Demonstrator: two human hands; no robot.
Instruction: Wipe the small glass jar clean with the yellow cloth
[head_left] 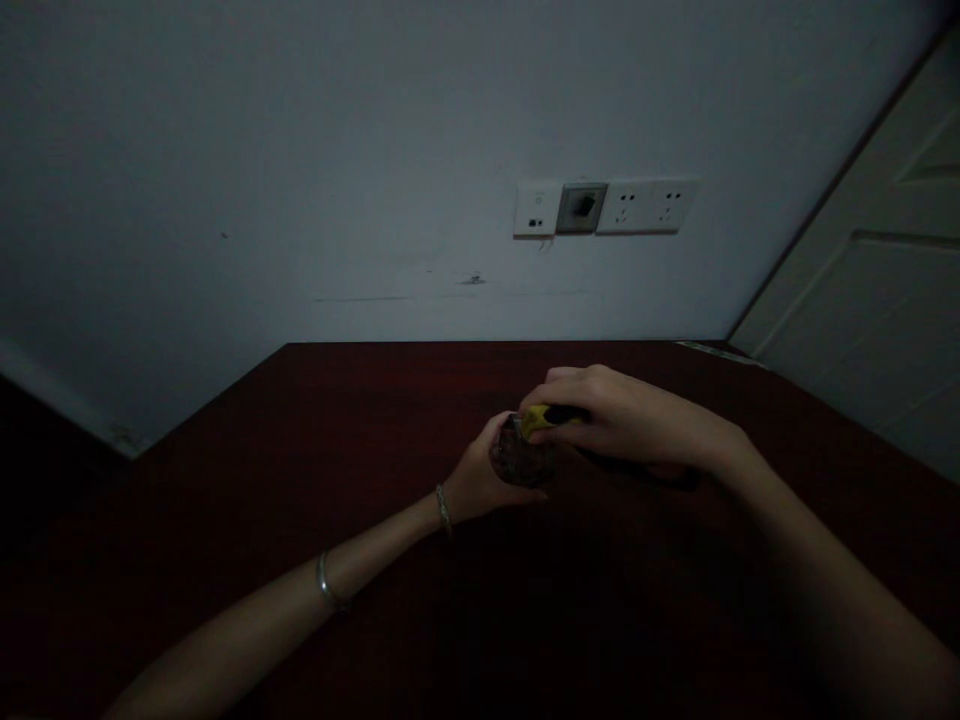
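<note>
The scene is dim. My left hand (480,482) is closed around a small dark round object (519,462), holding it just above a dark red-brown table (300,480). My right hand (622,418) is curled over a tool with a yellow and black handle (546,418), its yellow end resting against the top of the round object. What the round object is I cannot make out. Two thin bracelets sit on my left wrist and forearm. The tool's tip is hidden between hand and object.
The table runs up to a white wall carrying a row of sockets and switches (604,206). A pale panelled door (885,270) stands at the right. A thin light strip (712,349) lies at the table's far right corner.
</note>
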